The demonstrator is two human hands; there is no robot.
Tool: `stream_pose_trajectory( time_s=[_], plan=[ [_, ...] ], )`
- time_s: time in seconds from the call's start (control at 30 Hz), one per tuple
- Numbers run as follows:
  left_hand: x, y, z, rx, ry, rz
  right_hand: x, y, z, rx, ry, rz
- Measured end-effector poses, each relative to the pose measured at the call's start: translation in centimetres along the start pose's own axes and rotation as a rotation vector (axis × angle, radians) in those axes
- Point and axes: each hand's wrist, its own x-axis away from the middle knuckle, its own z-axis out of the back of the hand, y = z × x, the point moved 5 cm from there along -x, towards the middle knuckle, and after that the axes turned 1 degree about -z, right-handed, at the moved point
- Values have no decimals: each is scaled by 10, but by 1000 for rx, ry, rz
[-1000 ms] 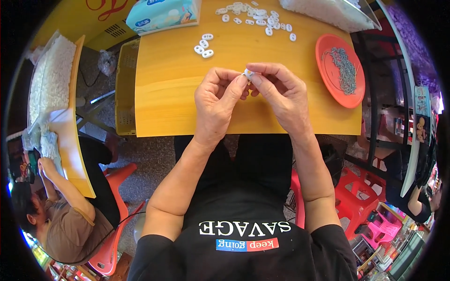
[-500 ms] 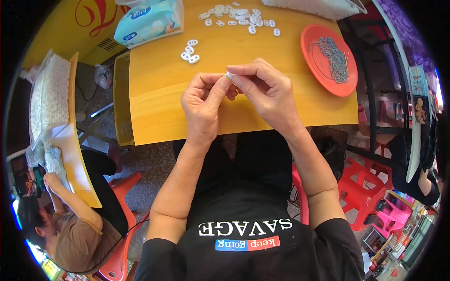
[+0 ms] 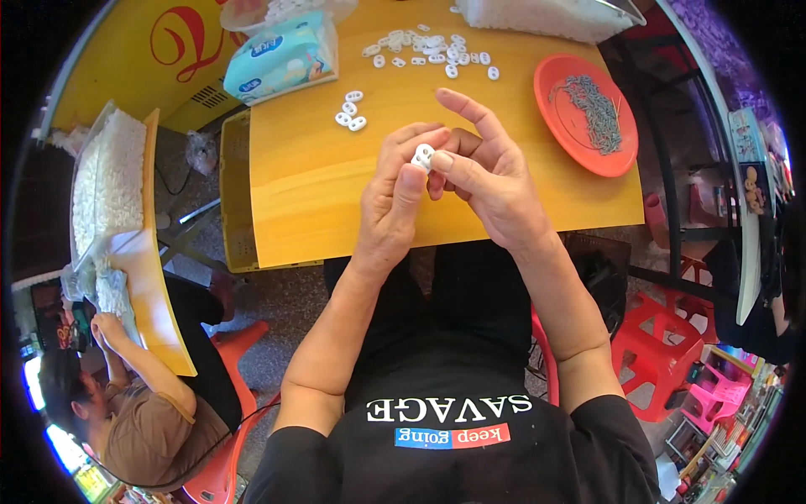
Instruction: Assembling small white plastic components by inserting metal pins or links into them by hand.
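A: Table [image 3: 315,197], yellow; red plate [image 3: 557,134], R side. Hands?
B: L hand [image 3: 390,191]: pinching white 2-hole pc. [image 3: 423,156] over table. R hand [image 3: 497,183]: index up, thumb at pc. edge; grip, can't tell.
A: Handling?
B: Prob. light, stiff, smooth, poss. slippery; take by outer rim, clear of holes.

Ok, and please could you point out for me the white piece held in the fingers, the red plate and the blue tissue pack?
White piece [image 3: 422,158], head view: middle of its holed face.
Red plate [image 3: 561,126], head view: bare inner surface, lower left.
Blue tissue pack [image 3: 284,64], head view: middle of its side.
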Motion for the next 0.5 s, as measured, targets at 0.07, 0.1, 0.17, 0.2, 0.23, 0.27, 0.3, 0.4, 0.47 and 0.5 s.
stream_pose_trajectory(
  time_s=[0.07,0.1,0.17,0.2,0.23,0.27,0.3,0.4,0.47,0.5],
  plan=[
    [2,-4,-2,132,1,72,1,1,-6,-30,-17,-23],
    [3,-6,0,125,1,71,1,2,-8,-53,-27,-48],
    [4,-5,-1,165,-49,14,2,0,-11,-52,-39,-43],
    [4,-5,0,164,-52,16,2,-1,-13,-45,-49,-40],
    [5,-6,0,234,-58,29,3,-2,-13,-47,-45,-38],
    [5,-6,-1,305,-63,42,3,-2,-14,-58,-65,-57],
    [6,-6,-1,307,-66,44,4,-2,-15,-70,-84,-75],
    [8,-3,-3,341,-65,28,8,-6,-19,-52,-43,-31],
    [6,9,-9,380,-59,-50,12,-6,-24,-85,-27,-14],
    [6,8,-9,382,-48,-76,14,-7,-26,-119,-10,1]
  ],
)
